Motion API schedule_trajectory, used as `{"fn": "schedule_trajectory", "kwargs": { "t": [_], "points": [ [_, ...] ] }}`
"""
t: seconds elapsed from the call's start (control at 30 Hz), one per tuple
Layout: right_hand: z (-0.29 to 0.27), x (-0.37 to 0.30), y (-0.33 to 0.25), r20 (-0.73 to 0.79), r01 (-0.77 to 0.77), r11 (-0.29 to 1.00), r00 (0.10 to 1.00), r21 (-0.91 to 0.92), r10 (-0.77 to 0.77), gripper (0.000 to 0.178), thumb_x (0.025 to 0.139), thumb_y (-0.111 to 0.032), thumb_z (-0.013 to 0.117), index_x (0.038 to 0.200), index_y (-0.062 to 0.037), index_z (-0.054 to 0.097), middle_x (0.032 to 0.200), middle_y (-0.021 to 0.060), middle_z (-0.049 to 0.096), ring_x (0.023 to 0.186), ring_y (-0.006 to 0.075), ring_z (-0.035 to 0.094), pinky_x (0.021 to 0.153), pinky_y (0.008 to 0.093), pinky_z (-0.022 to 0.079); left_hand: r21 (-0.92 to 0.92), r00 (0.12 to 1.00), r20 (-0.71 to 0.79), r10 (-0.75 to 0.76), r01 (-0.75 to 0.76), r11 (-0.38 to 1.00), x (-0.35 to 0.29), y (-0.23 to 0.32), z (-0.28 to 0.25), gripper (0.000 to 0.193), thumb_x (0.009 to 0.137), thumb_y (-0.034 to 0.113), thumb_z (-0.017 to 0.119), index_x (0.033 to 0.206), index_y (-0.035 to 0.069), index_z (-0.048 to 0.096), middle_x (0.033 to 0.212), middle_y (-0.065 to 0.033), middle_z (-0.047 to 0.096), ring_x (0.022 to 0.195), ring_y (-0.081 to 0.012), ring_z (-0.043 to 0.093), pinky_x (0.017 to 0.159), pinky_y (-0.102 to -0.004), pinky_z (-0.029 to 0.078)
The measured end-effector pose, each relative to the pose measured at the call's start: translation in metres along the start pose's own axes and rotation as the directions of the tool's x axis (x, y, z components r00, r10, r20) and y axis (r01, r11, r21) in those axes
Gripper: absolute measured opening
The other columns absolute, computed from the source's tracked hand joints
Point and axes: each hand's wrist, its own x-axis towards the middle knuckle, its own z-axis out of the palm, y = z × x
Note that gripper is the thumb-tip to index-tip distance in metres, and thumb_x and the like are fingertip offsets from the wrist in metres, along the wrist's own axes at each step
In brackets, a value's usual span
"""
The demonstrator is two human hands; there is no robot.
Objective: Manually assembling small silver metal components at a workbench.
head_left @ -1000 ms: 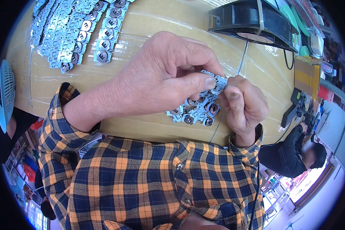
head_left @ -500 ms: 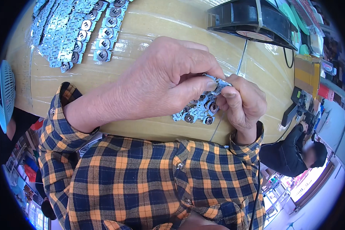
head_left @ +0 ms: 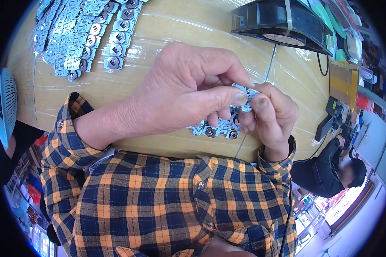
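Observation:
Between the thumbs and fingers of both hands is a small light-blue circuit board (head_left: 247, 95). My left hand (head_left: 193, 88) pinches its left side, the thumb lying on top. My right hand (head_left: 272, 109) grips the right side with thumb and bent forefinger. Beneath my hands, a loose pile of similar boards (head_left: 216, 129) with round coin-cell batteries rests on the table; my fingers hide part of it. At the far left, several long rows of circuit boards (head_left: 79, 36) lie close together, and many carry round batteries.
The tan table (head_left: 171, 25) has a plastic-like cover. A black blower fan (head_left: 283, 21) stands at the far right, near a cardboard box (head_left: 344, 85). A light-blue fan (head_left: 6, 107) is at the left edge. Another person in dark clothes (head_left: 319, 173) sits at the right.
The board between my hands has turned so more of its face shows. My left thumb and fingers have shifted slightly on it. The pile and the board rows look the same.

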Motion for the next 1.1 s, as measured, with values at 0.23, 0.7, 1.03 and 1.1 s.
{"fn": "schedule_trajectory", "kwargs": {
  "t": [0.23,0.7,1.03,1.1],
  "points": [
    [0.006,0.005,0.007,-0.081,0.225,0.946,0.965,-0.234,-0.249,0.03,0.1,-0.018,0.05,0.078,0.0004,0.06,0.058,0.0005,0.058,0.045,0.0057,0.049,0.043,0.0209,0.036,-0.019,0.985,-0.021,-0.172,0.172,0.985,0.004,0.002,-0.003,0.014,0.091,0.005,0.063,0.102,-0.004,0.062,0.078,-0.006,0.065,0.062,-0.0062,0.063,0.049,-0.0159,0.049],
    [0.016,0.006,0.001,-0.092,-0.108,0.866,0.98,0.488,0.174,0.034,0.103,-0.023,0.04,0.077,-0.0017,0.045,0.05,0.0003,0.041,0.036,0.0057,0.035,0.032,0.0213,0.032,-0.105,0.989,-0.094,0.116,-0.125,0.987,0.001,-0.008,0.004,0.015,0.092,-0.001,0.059,0.106,-0.004,0.061,0.081,-0.0089,0.066,0.065,-0.0103,0.064,0.057,-0.0216,0.052],
    [0.012,-0.001,0.004,-0.084,-0.073,0.983,0.993,0.167,0.088,0.032,0.101,-0.021,0.045,0.082,0.0029,0.052,0.054,0.0025,0.046,0.042,0.0083,0.042,0.041,0.0231,0.036,0.533,0.864,-0.014,0.503,-0.419,0.735,0.003,-0.006,0.003,0.021,0.08,-0.01,0.065,0.1,-0.005,0.063,0.077,-0.0092,0.062,0.063,-0.0113,0.062,0.055,-0.0222,0.047],
    [0.012,-0.001,0.004,-0.078,-0.064,0.987,0.994,0.146,0.076,0.032,0.101,-0.021,0.045,0.081,0.0027,0.052,0.054,0.0029,0.046,0.042,0.0083,0.043,0.041,0.0229,0.036,0.55,0.85,0.002,0.527,-0.441,0.71,0.004,-0.005,0.001,0.021,0.079,-0.01,0.065,0.099,-0.004,0.063,0.077,-0.0093,0.063,0.062,-0.0122,0.061,0.054,-0.0232,0.045]
  ]
}}
